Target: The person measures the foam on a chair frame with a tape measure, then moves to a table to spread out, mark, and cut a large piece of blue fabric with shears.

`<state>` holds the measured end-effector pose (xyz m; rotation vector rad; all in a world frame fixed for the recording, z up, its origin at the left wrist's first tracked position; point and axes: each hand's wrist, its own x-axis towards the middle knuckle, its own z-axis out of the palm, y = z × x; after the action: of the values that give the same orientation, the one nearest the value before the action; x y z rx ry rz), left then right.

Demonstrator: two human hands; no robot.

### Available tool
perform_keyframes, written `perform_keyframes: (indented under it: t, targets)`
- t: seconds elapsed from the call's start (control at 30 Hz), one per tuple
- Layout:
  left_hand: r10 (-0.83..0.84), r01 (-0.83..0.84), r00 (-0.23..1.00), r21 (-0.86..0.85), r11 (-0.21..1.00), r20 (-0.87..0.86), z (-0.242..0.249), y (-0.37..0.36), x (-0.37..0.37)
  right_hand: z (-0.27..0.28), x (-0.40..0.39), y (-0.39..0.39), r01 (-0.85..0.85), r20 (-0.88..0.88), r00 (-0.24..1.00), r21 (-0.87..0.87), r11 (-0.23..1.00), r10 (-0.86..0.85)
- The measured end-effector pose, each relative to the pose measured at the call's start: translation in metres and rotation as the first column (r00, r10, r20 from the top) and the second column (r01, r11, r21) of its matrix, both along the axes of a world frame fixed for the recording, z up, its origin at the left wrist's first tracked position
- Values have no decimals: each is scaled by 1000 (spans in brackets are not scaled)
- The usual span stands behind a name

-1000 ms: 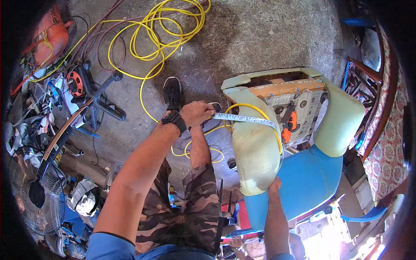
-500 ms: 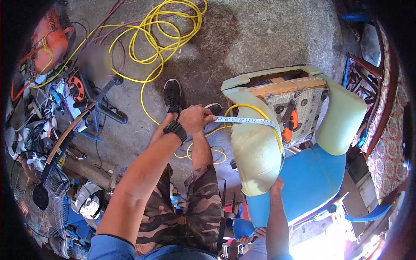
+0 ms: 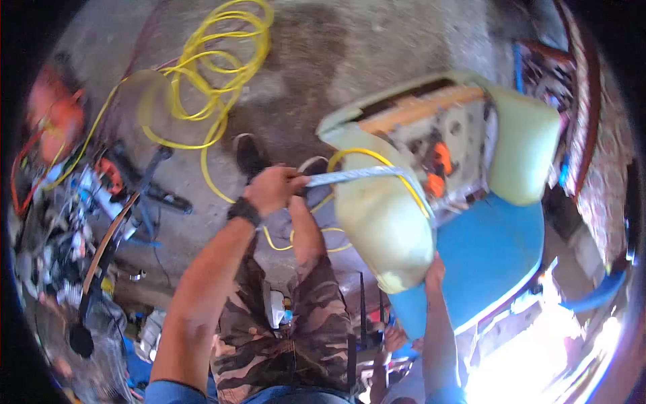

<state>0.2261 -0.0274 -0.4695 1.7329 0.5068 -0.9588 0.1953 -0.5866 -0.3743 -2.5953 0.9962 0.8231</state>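
Observation:
My left hand (image 3: pixel 274 188), with a dark watch on the wrist, is closed around the end of a white measuring tape (image 3: pixel 356 175). The tape stretches right, over the rounded cream foam arm (image 3: pixel 383 222) of a chair. At the inner front of that foam arm is my right hand (image 3: pixel 435 269), its fingers bent against the foam beside the blue seat (image 3: pixel 481 259); what they pinch is too small and blurred to make out. A yellow hose (image 3: pixel 367 153) loops over the same foam arm. An orange-handled tool (image 3: pixel 439 168) lies on the chair's printed inner panel.
Coiled yellow hose (image 3: pixel 225 54) lies on the concrete floor. At the left are a fan (image 3: pixel 81 340), an orange machine (image 3: pixel 55 114) and scattered tools. Patterned upholstered furniture (image 3: pixel 602 168) stands at the right. Another person's hand (image 3: pixel 393 338) shows at the bottom.
The view has shifted, and the chair and hose appear farther left. My left hand still holds the tape's end; the tape now looks more tilted and blurred. My right hand stays by the foam.

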Motion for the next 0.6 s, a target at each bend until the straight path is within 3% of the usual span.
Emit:
perform_keyframes:
  t: [0.03,0.07,0.1,0.13,0.23,0.33,0.37,0.4,0.47,0.5,0.53,0.57,0.6]
  targets:
    - [-55,52,995,39,998,81,-9,-2,-5,12,5,12,19,25,999,91,996,-21]
    - [-28,24,997,47,999,74,-19,-6,-14,-6,-5,-15,-24,62,998,-41,999,27]
    - [-50,41,993,82,996,109,-8,-4,-9,-5,-3,-21,108,26,994,44,993,-109]
    - [-55,47,994,92,995,95,-11,-5,-9,-23,-20,-53,-12,108,994,7,1000,11]
    - [-22,13,995,92,996,95,-3,-3,-1,-13,-16,-49,-449,-48,894,-84,890,446]
    - [-46,40,997,81,996,67,8,-3,13,-9,-5,-19,-185,21,982,-35,982,186]
    - [-60,56,997,84,995,55,15,1,19,-26,-25,-52,-488,-33,873,-90,868,487]
    - [-107,92,987,127,988,121,25,2,24,-43,-44,-94,-741,-82,671,-120,661,737]
    - [-87,61,976,134,989,202,7,4,12,-40,-26,-87,-832,-264,550,-91,547,792]
    - [-102,72,972,150,986,210,6,4,11,-42,-40,-101,-698,57,716,36,715,696]
    - [-112,76,970,163,984,218,8,4,12,-54,-34,-118,-798,-158,603,-138,587,782]
    - [-114,82,978,182,980,173,13,6,15,-51,-32,-96,-549,-17,836,-48,834,549]
    - [-112,86,985,188,978,130,18,6,16,-35,-22,-78,-237,68,970,77,969,232]
